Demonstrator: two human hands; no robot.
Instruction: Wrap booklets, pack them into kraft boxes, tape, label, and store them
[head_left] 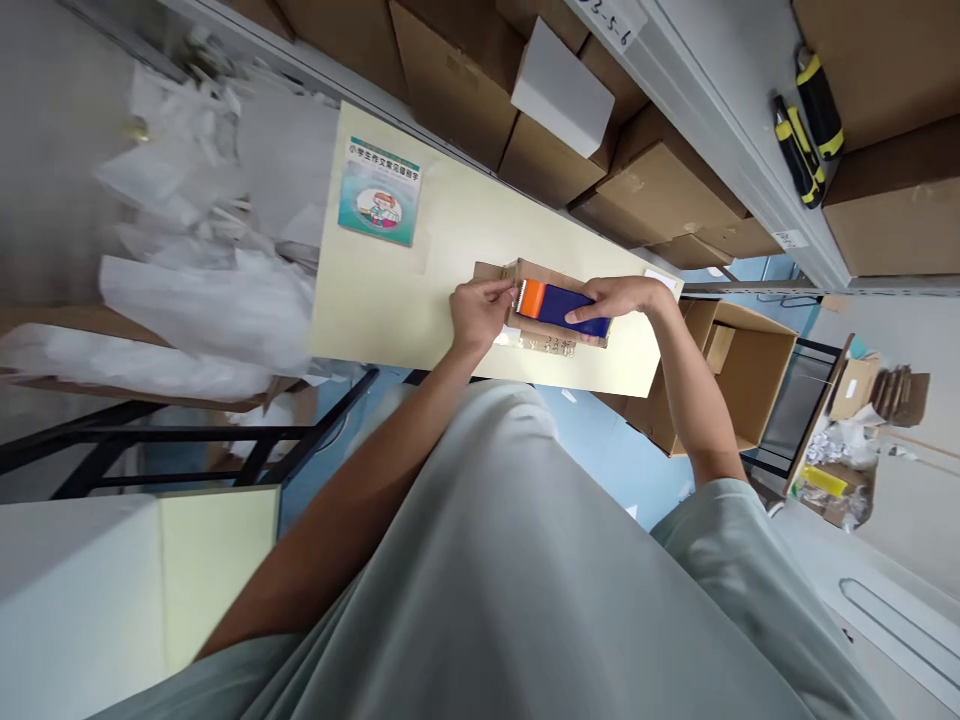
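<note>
My right hand [619, 300] is wrapped round the dark blue body of a tape dispenser [559, 306], thumb on top. Its orange toothed head [532, 298] points to the left. Close against those teeth, my left hand [480, 312] is closed in a pinch; what lies between its fingertips is too small to make out. Beneath the dispenser, a small brown cardboard box [551, 274] lies on the pale yellow tabletop [390, 310]. Part of the box is hidden by the dispenser and my hands. Dark handwriting shows along its near side.
A teal booklet [380, 192] lies on the table's left part. Cardboard boxes [450, 75] line the shelf behind, with a white box [562, 88] on them. Yellow-black cutters [799, 150] rest on the upper shelf. White packing material [210, 300] is heaped left; an open carton [742, 370] stands right.
</note>
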